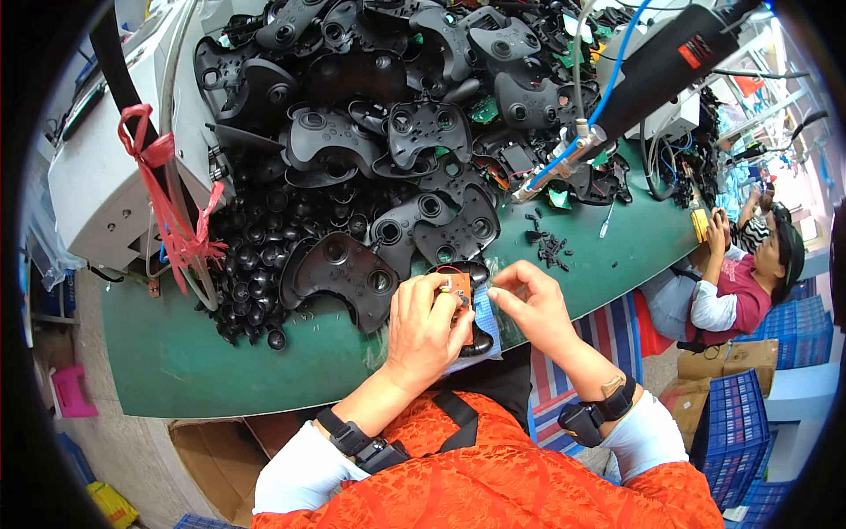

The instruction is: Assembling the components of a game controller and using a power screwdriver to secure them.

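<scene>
Near the table's front edge, a black game controller shell (477, 342) with an orange circuit board (457, 284) in it rests on a blue pad (486, 319). My left hand (423, 319) grips it from the left, its fingers curled over the board and covering much of it. Thin red wire shows at the board's top. My right hand (536, 304) hovers just right of the board. Its thumb and index finger are bent toward each other with a small gap, and I see nothing between them.
Black controller shells (333, 137) pile up ahead, beside a heap of small black round caps (264, 256). A powered screwdriver (648, 79) hangs at upper right. Small black parts (548, 247) lie on the green table (203, 375). Another person (736, 286) sits at the right.
</scene>
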Motion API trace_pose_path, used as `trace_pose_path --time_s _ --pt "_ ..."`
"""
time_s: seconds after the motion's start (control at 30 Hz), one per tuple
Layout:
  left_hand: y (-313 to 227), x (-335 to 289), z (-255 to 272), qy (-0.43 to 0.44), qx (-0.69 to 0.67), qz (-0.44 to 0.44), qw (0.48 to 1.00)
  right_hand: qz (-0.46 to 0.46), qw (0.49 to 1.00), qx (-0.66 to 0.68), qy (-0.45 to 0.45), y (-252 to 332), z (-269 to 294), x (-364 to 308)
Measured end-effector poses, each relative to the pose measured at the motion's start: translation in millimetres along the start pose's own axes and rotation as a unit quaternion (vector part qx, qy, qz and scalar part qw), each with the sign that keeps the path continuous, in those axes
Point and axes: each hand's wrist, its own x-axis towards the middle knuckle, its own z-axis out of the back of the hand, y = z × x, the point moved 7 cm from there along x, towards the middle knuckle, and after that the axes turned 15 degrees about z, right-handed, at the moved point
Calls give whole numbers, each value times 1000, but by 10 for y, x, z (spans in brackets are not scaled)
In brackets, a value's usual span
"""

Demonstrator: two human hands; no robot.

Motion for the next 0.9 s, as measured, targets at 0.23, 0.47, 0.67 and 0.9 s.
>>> trace_pose_path --time_s 0.23,0.47,0.67,0.9 --pt "-75 -168 312 19 86 -35 996 235 966 -101 39 329 -130 196" --pt "44 -225 311 59 88 10 994 242 959 -123 77 214 -190 95" --pt "1 -136 340 51 84 -8 995 231 953 -187 60 262 -91 -74" --pt "3 -143 217 94 135 -20 986 243 942 -220 78 385 -190 21"
